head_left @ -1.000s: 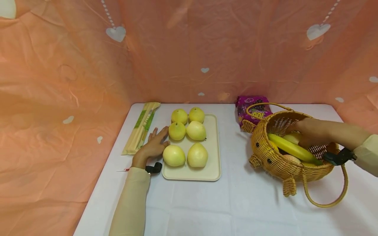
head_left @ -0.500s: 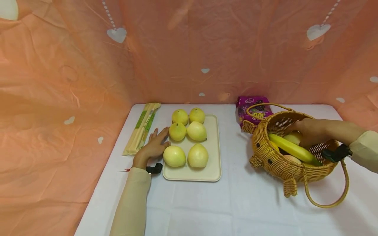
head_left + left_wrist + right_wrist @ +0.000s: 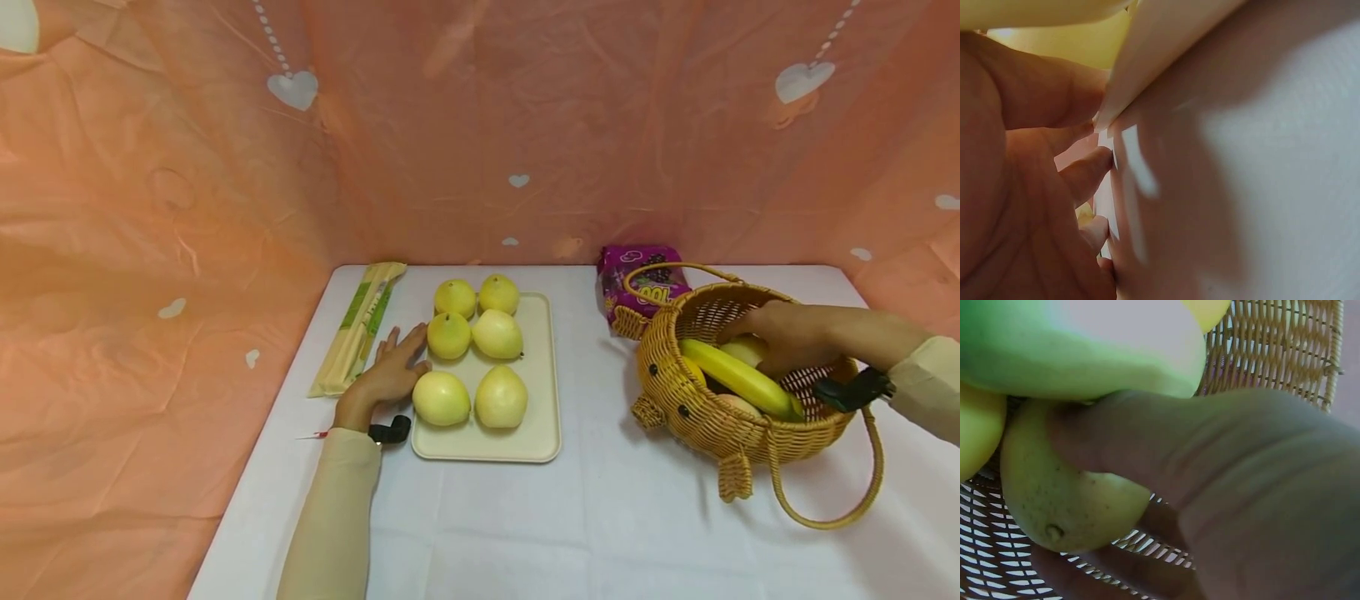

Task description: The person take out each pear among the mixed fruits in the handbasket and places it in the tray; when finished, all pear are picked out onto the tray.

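My left hand (image 3: 384, 375) lies beside the cream tray (image 3: 540, 442), its thumb and fingertips touching the tray's left side; the left wrist view shows its fingers extended. Two columns of round yellow pears (image 3: 501, 398) sit on the tray. Inside the wicker basket (image 3: 675, 392) with a pig's face, my right hand (image 3: 798, 337) grips a speckled, pale yellow pear (image 3: 1072, 494), thumb on top and fingers beneath. A banana (image 3: 738, 379) lies in front of that hand. Other fruit in the basket is partly hidden.
A long tan-and-green packet (image 3: 360, 329) lies left of the tray. Behind the basket stands a purple packet (image 3: 641, 275) with a grape picture. One basket handle (image 3: 832, 523) hangs toward the front; orange cloth (image 3: 480, 133) closes off the back.
The near end of the banana has shifted slightly left in the basket. My right hand stays inside it on the pear, and my left hand keeps its place by the tray.
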`<state>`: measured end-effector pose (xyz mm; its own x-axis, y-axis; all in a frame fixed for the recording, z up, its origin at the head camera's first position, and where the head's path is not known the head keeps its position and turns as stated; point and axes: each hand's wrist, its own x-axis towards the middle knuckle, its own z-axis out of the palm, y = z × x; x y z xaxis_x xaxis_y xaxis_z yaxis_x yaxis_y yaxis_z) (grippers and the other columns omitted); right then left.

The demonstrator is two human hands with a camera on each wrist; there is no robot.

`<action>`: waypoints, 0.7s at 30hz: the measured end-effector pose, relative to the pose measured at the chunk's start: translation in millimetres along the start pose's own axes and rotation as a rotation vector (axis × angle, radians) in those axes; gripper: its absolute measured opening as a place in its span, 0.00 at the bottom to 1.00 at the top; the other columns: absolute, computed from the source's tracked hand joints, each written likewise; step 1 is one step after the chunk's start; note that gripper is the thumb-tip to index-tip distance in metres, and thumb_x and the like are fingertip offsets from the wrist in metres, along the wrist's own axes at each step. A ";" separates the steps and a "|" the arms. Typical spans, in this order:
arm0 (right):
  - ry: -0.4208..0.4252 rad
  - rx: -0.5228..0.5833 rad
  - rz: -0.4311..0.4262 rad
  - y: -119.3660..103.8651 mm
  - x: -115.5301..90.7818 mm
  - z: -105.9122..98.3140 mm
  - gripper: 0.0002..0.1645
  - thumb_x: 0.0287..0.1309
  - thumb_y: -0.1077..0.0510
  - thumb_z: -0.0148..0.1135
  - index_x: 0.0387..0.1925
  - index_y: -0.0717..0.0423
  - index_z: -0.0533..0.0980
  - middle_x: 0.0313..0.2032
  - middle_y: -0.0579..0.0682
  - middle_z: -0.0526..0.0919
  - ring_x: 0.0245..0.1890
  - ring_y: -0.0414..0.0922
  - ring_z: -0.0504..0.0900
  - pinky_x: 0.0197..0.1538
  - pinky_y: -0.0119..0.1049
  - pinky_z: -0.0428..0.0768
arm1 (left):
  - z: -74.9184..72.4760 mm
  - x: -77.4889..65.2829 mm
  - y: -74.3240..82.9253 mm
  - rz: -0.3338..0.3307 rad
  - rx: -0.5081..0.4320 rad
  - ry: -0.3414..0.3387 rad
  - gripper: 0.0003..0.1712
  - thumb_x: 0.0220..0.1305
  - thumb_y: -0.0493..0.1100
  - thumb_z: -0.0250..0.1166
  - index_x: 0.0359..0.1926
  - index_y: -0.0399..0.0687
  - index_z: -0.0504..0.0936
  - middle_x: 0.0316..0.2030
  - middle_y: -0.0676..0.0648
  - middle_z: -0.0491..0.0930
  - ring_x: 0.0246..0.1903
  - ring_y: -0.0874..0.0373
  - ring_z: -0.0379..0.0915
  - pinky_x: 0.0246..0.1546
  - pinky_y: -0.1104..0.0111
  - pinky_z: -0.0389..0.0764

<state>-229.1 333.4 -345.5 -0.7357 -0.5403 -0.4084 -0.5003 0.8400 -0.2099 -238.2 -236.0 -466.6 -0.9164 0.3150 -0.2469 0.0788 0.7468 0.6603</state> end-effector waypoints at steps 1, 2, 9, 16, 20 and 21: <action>0.006 0.004 0.000 -0.7 -1.1 -0.9 0.33 0.50 0.55 0.86 0.60 0.51 0.86 0.42 0.37 0.87 0.34 0.36 0.76 0.38 0.30 0.78 | -0.1 0.1 -0.2 0.002 0.002 -0.001 0.42 0.84 0.43 0.53 0.89 0.44 0.47 0.90 0.41 0.42 0.88 0.38 0.16 0.86 0.43 0.20; 0.020 0.002 -0.002 -1.4 -2.6 -1.9 0.34 0.48 0.56 0.85 0.60 0.51 0.86 0.43 0.37 0.87 0.34 0.36 0.76 0.38 0.30 0.78 | -0.1 0.3 -0.6 0.005 0.003 -0.002 0.42 0.84 0.43 0.53 0.89 0.44 0.47 0.90 0.41 0.42 0.88 0.38 0.16 0.86 0.43 0.19; 0.190 -0.061 0.031 -12.6 -20.5 -10.6 0.39 0.37 0.60 0.88 0.58 0.47 0.87 0.46 0.40 0.89 0.38 0.39 0.77 0.40 0.33 0.77 | 0.0 1.3 -2.7 0.019 0.003 0.002 0.42 0.84 0.43 0.53 0.90 0.44 0.46 0.89 0.39 0.42 0.88 0.37 0.15 0.85 0.40 0.19; 0.409 -0.090 0.080 -21.0 -46.4 -11.2 0.40 0.39 0.55 0.93 0.59 0.49 0.87 0.51 0.48 0.91 0.43 0.39 0.80 0.41 0.33 0.79 | 0.3 0.3 -1.5 -0.003 -0.009 -0.004 0.42 0.84 0.44 0.52 0.90 0.45 0.46 0.90 0.40 0.41 0.87 0.37 0.14 0.85 0.41 0.19; 0.542 -0.018 0.068 -23.2 -64.0 -0.1 0.43 0.41 0.58 0.92 0.62 0.45 0.85 0.50 0.43 0.87 0.37 0.33 0.74 0.36 0.27 0.74 | 0.7 0.4 -1.6 -0.002 -0.005 0.000 0.42 0.84 0.43 0.52 0.90 0.44 0.46 0.90 0.40 0.41 0.87 0.36 0.15 0.85 0.42 0.19; 0.576 0.001 0.062 -24.2 -68.3 4.0 0.44 0.39 0.59 0.92 0.63 0.44 0.85 0.51 0.38 0.86 0.35 0.31 0.73 0.35 0.25 0.73 | 0.8 0.5 -1.8 -0.001 -0.004 0.001 0.42 0.84 0.43 0.52 0.90 0.44 0.46 0.90 0.40 0.41 0.87 0.36 0.15 0.85 0.42 0.19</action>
<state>-164.9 350.2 -316.1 -0.8936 -0.4298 0.1298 -0.4482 0.8708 -0.2023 -238.5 -236.7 -468.4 -0.9169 0.3139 -0.2465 0.0768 0.7448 0.6629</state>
